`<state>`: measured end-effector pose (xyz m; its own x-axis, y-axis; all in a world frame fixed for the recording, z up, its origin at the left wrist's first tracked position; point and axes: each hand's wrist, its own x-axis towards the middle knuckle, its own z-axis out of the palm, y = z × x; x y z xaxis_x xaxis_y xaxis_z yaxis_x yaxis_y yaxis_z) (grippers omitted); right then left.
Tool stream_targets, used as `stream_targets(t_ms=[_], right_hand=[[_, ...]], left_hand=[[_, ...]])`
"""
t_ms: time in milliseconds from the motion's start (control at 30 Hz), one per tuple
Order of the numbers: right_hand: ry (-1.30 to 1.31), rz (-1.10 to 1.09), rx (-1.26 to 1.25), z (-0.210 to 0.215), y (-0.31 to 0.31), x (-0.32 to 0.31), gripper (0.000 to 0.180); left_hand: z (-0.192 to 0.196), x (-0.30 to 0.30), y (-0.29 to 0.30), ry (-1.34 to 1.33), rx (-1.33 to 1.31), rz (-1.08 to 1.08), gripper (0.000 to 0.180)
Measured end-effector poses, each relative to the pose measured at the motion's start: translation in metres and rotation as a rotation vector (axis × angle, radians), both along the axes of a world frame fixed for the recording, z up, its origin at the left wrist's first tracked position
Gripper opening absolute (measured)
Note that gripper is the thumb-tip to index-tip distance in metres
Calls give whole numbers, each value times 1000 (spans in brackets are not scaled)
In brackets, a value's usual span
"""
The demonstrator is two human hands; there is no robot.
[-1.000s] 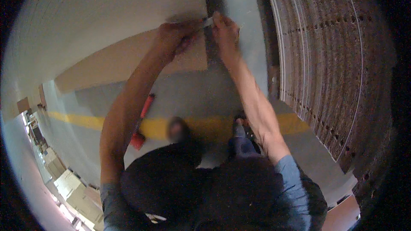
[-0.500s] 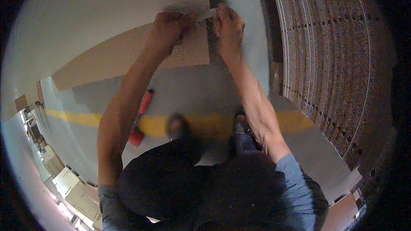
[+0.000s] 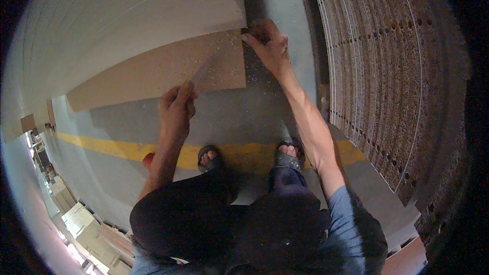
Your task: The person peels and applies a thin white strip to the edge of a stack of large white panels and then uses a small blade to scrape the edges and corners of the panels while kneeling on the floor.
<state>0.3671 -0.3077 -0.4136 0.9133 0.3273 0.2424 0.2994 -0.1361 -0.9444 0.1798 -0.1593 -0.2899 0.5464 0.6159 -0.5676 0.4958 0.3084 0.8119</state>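
My left hand (image 3: pixel 178 103) is closed, with thumb and fingers pressed together, over the near edge of a brown board (image 3: pixel 153 74). A faint blurred grey streak runs from its fingertips toward the upper right; whether this is a thin strip or a shadow I cannot tell. My right hand (image 3: pixel 271 46) is bent with its fingers curled in, thumb and fingertips by the right end of the board. What it pinches, if anything, is too small to make out. Pale crumbs lie scattered over the board's right part. Above the board rises a tall stack of pale panels (image 3: pixel 153 5).
On the right stands a stack of chipboard panels (image 3: pixel 377 71) with holes along their edges. A yellow line (image 3: pixel 102 145) crosses the grey floor (image 3: pixel 229 109) before my sandalled feet. A red object (image 3: pixel 148 160) lies by my left forearm. Cartons (image 3: pixel 84 221) stand at lower left.
My hands were together at the panel corner with a whitish strip between them. My left hand has drawn down and left; my right has dropped slightly. My left forearm now covers most of the red object.
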Motion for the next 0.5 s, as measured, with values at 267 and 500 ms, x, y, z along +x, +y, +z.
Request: stream_targets(t_ms=[267,500], right_hand=[[-160,278,-18,-1,2,45,30],[-78,58,57,-17,-2,39,39]], left_hand=[[-8,-23,7,-153,-152,90,19],[-12,-19,10,-240,-259,122,17]])
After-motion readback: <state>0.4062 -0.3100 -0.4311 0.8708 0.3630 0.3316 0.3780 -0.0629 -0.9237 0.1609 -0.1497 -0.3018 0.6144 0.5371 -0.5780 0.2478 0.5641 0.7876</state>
